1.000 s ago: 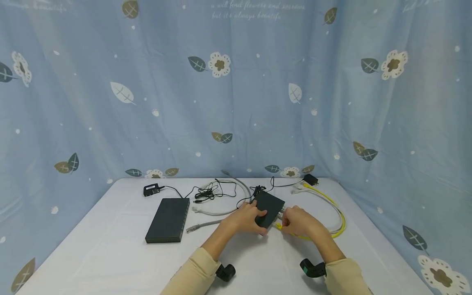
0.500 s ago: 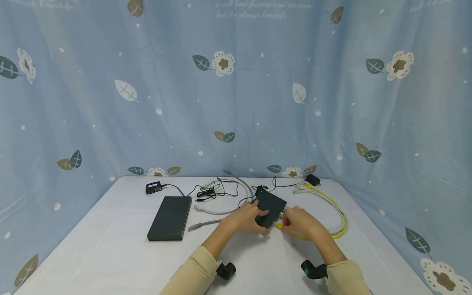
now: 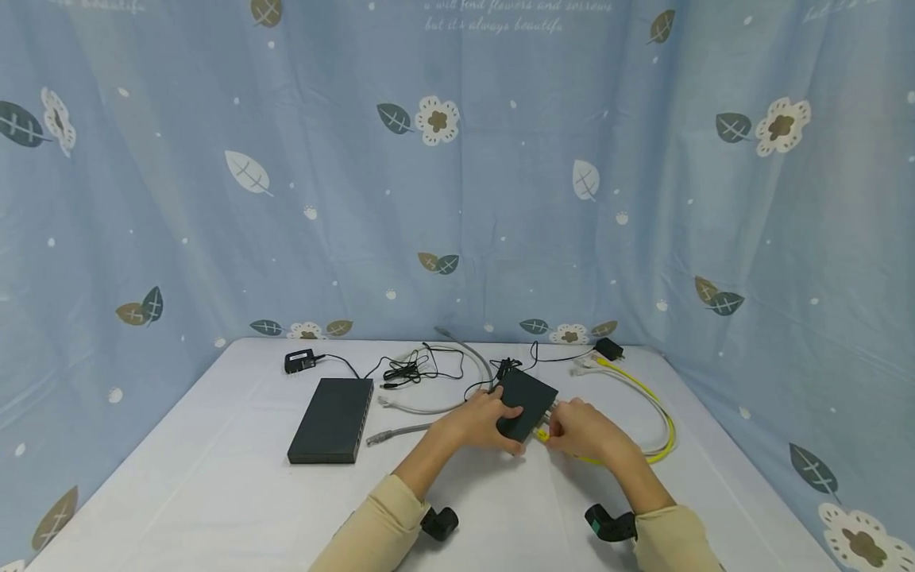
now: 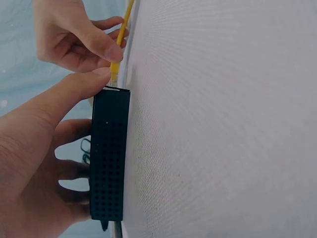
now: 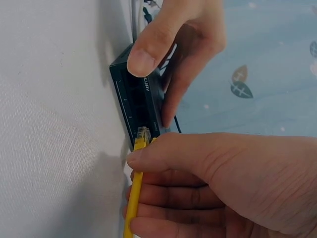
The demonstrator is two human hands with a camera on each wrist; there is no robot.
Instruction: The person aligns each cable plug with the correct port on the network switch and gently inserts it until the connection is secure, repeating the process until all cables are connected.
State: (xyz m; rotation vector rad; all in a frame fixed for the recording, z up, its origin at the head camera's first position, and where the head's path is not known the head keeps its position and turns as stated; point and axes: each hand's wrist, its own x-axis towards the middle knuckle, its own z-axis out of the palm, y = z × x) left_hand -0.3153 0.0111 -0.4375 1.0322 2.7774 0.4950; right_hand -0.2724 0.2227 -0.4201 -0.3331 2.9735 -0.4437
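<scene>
My left hand [image 3: 475, 421] grips a small black network switch [image 3: 527, 401], thumb at its near corner and fingers spread over the top and far side. The perforated side of the switch [image 4: 107, 158] faces the left wrist camera. My right hand [image 3: 582, 429] pinches a yellow Ethernet cable [image 5: 132, 203] just behind its plug, between thumb and fingers. The clear plug [image 5: 142, 134] is right at the end port in the row on the switch's front face. Other grey-white cables [image 3: 550, 408] run to the same port side, partly hidden by my right hand.
A larger black network box [image 3: 332, 421] lies to the left. Behind are a black power adapter [image 3: 300, 361] with bundled cord [image 3: 406, 370] and a second adapter [image 3: 609, 348]. Loose grey cables [image 3: 400, 434] lie left of my left hand; a yellow loop [image 3: 670, 429] curves at right.
The head view has shifted slightly, so everything sits a little further right and higher. Both hands keep their grips on the switch and the yellow cable.
</scene>
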